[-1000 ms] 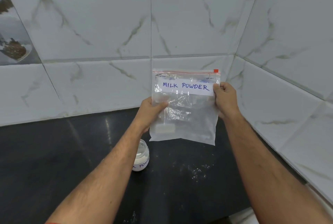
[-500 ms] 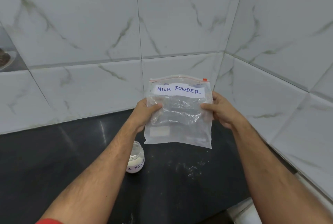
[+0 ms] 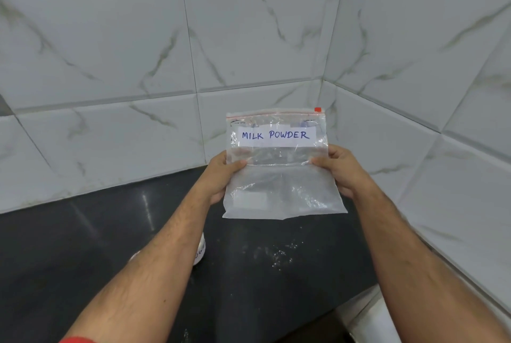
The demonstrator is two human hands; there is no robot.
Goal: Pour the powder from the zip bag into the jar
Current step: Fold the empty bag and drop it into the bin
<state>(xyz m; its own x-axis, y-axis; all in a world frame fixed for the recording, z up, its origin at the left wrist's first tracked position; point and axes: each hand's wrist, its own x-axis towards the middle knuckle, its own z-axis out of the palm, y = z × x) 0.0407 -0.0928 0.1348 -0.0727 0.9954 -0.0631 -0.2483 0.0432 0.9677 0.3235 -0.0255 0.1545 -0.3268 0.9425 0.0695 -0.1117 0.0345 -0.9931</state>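
A red sleeve edge (image 3: 77,340) shows at the bottom of the frame, on the left forearm, and that forearm hides most of the small clear jar (image 3: 200,251) standing on the glossy black stone counter (image 3: 69,254); only the jar's right side shows, white with powder inside, with a fragment of handwriting too cut off to read. To the jar's right, a scatter of white powder specks (image 3: 280,255) lies on the counter. Above it, the left hand (image 3: 221,177) and the right hand (image 3: 338,171) each pinch a side edge of the clear plastic zip bag (image 3: 279,185), thumbs in front, fingers curled behind, holding it upright in the air clear of the counter. The bag looks almost empty (a faint dusting clouds its lower half). A white paper label (image 3: 275,135) near the top reads "MILK POWDER" in blue handwriting, under a red zip line with a small red slider (image 3: 317,109) at the right end. Behind stand white marble-veined wall tiles (image 3: 249,33) meeting in a corner.
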